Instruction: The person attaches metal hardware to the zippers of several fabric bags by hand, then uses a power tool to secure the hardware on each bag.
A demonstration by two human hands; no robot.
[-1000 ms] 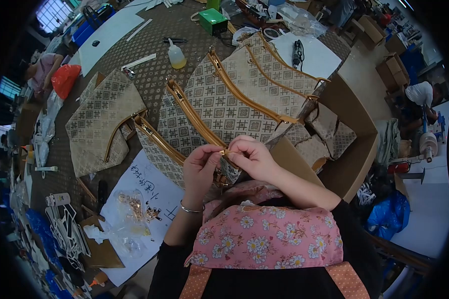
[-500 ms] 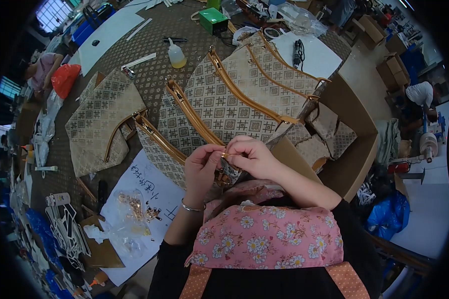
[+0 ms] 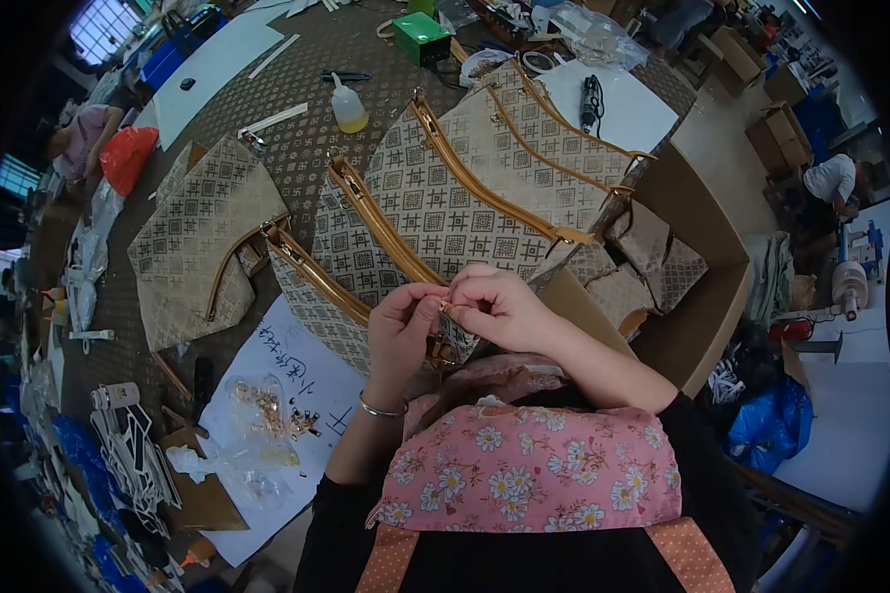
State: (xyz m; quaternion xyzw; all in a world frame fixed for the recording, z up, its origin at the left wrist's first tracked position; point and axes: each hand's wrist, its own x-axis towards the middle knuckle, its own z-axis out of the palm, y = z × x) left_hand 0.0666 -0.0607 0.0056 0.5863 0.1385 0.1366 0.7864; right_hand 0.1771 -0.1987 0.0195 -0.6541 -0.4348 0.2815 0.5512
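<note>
My left hand (image 3: 402,324) and my right hand (image 3: 494,308) meet over the near edge of a patterned beige handbag (image 3: 341,336). Both are closed in a pinch on one small gold-coloured metal fitting (image 3: 443,305), mostly covered by the fingertips. Below the fingers, more metal hardware (image 3: 443,352) shows at the bag's end, partly hidden by my left hand. Beyond my hands lie several more matching handbags (image 3: 465,212) with tan trim and zips, overlapping side by side. Another patterned bag (image 3: 203,242) lies apart on the left.
A cardboard box (image 3: 707,212) with patterned pieces stands at right. On white paper (image 3: 311,465) at lower left lies a plastic bag of gold fittings (image 3: 257,400). A bottle of yellowish liquid (image 3: 349,109) and a green box (image 3: 422,40) stand farther back. Other people sit at both sides.
My hands stay almost in place, fingertips still pinched together on the fitting, with only a slight shift. The person at far right has moved a little.
</note>
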